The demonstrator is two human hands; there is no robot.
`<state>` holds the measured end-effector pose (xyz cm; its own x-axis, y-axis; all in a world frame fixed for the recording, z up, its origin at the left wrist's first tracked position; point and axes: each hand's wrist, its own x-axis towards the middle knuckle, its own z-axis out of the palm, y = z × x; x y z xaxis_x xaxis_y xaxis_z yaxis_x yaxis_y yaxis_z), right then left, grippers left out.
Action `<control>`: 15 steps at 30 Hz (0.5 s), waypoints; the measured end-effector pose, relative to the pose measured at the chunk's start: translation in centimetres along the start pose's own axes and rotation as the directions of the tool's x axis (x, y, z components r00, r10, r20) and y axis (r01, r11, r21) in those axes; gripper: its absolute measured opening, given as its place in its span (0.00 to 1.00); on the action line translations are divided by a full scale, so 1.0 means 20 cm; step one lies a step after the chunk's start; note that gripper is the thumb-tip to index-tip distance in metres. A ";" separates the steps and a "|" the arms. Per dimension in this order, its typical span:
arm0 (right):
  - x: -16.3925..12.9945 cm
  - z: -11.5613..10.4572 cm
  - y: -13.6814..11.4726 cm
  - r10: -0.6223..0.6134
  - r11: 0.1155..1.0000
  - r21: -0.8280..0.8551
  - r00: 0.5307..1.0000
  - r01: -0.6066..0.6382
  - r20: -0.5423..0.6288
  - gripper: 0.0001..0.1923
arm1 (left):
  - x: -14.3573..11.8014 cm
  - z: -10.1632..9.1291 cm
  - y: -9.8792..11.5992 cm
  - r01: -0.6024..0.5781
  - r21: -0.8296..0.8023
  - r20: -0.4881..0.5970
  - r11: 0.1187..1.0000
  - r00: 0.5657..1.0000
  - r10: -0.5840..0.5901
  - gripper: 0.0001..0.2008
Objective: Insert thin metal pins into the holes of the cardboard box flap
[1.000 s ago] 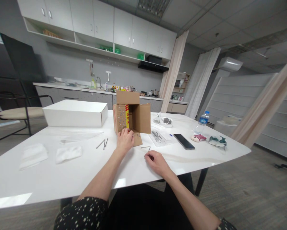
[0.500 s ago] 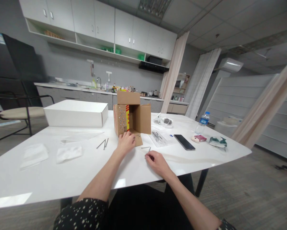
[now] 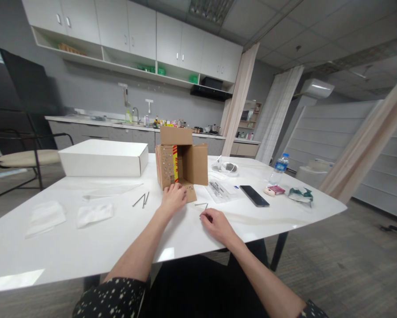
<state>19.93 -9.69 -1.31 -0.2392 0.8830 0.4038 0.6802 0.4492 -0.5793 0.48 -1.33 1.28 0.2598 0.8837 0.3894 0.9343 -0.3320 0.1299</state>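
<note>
A small brown cardboard box lies on its side on the white table, its opening facing me, with a red and yellow label inside and several nail heads in its left flap. My left hand rests on the box's lower flap, fingers curled against it. My right hand lies on the table just to the right, its fingertips pinched on a thin metal nail. A second nail lies beside that one.
Two loose nails lie left of the box. Beyond are a flat white box, plastic bags, a clear packet of nails, a black phone, a water bottle and small packets. A chair stands at the left.
My left hand has slid slightly down and back along the box's lower flap. My right hand has stayed on the nail. The view has shifted a little.
</note>
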 end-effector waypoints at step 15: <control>-0.01 0.00 0.00 -0.015 1.000 -0.019 1.000 0.015 0.004 0.09 | -0.01 -0.01 0.00 -0.029 0.017 0.040 0.999 0.999 0.028 0.14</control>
<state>19.94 -9.75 -1.43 -0.2522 0.8766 0.4098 0.6898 0.4599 -0.5592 0.43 -1.59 1.44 0.2955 0.8864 0.3562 0.9305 -0.3515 0.1028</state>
